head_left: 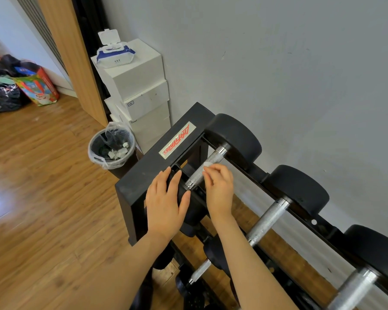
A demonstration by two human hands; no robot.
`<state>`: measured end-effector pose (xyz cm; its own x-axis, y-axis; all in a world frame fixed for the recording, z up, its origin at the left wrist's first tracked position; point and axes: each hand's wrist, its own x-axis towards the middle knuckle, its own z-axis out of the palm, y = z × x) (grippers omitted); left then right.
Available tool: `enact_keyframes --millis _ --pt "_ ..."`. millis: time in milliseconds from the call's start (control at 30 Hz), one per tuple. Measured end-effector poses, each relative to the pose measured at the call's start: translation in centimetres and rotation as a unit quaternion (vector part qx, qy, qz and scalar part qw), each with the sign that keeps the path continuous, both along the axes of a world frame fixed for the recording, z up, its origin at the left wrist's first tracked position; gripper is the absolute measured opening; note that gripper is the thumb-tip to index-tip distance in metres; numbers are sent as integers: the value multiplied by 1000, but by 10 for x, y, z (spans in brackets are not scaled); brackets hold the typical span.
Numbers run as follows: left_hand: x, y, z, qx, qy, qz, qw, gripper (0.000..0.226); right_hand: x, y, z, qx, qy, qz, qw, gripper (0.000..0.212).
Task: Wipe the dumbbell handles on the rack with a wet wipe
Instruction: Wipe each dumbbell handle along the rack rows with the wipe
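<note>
Two bare hands are at the near end of the black steel dumbbell rack (143,175). The left hand (166,204) lies flat with straight, spread fingers on the near black rubber head of the first dumbbell, holding nothing. The right hand (218,189) curls its fingers over the knurled silver dumbbell handle (205,170) just beside the left hand, pinching a small white wet wipe (207,164) against the metal; only a corner of the wipe shows past the fingertips. On the top tier, three dumbbells can be counted: the one under the hands, a second with a duller grey handle (268,220) to the right of the right forearm, and a third (354,287) further right at the frame edge. Below the forearms, one more short silver handle (199,270) shows on a lower tier. Beyond the left hand stands one round bin with a clear liner (111,148), crumpled white pieces inside, and past it a stack of white cardboard boxes (139,86) topped by one open blue-and-white wipes pack (114,54).
</note>
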<state>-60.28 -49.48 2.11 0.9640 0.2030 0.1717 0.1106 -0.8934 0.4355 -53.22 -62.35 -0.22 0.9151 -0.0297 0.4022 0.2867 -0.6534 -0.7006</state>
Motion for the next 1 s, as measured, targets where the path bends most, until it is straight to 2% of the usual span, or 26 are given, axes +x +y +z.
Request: enact_keyframes --millis 167,400,567,667,800,933,1000 --pt "0 0 0 2 -1 4 1000 57 12 -4 6 32 41 -21 998 19" --pt "0 -1 -2 -13 -17 5 1000 56 0 -14 3 -54 29 82 995 21" --pt "-1 -3 -2 -31 -30 21 999 60 17 -21 9 -17 38 61 997 20" --pt "-6 -11 -3 -78 -32 73 994 69 18 -22 9 -72 2 105 992 19" --pt "-11 -19 -5 -117 -40 115 986 71 16 -27 3 -172 -53 198 964 21" --pt "-10 -18 -8 -103 -47 109 988 68 25 -25 8 -160 -63 177 969 20" --pt "-10 -17 -10 -102 -49 108 988 67 22 -19 8 -164 -66 202 963 20"
